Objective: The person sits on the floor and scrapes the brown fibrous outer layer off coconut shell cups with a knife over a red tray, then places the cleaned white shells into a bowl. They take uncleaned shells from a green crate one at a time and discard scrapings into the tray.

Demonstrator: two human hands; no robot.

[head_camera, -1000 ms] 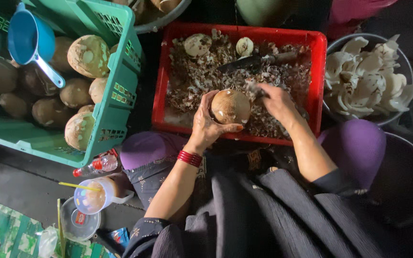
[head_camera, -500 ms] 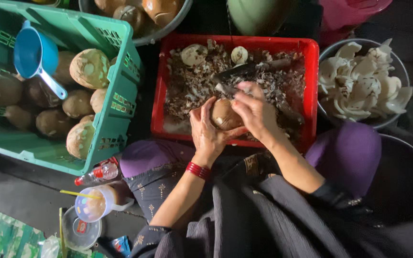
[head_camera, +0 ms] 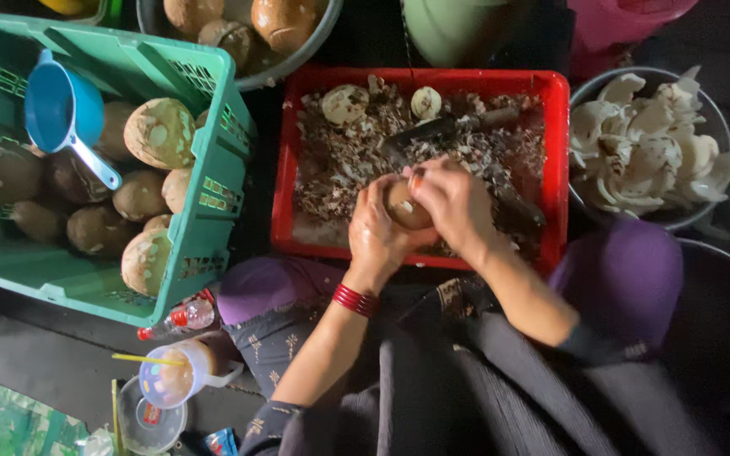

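Both hands clasp one brown husked coconut (head_camera: 405, 208) over the red crate (head_camera: 558, 135). My left hand (head_camera: 378, 236), with red bangles at the wrist, cups it from below and the left. My right hand (head_camera: 454, 203) wraps over its top and right side, hiding most of the shell. The crate is filled with brown husk scraps, two pale cut coconut pieces (head_camera: 344, 103) and a dark long-handled blade (head_camera: 445, 128) lying across the back.
A green crate (head_camera: 213, 160) at left holds several husked coconuts and a blue scoop (head_camera: 62, 110). A metal bowl (head_camera: 255, 21) of coconuts sits behind. A bowl of white coconut pieces (head_camera: 648, 148) stands at right. A small bottle (head_camera: 181, 318) and a plastic jug (head_camera: 172, 377) lie lower left.
My right hand has moved from the crate's scraps onto the coconut and now covers it. The coconut has stayed over the crate's front middle, held by my left hand.
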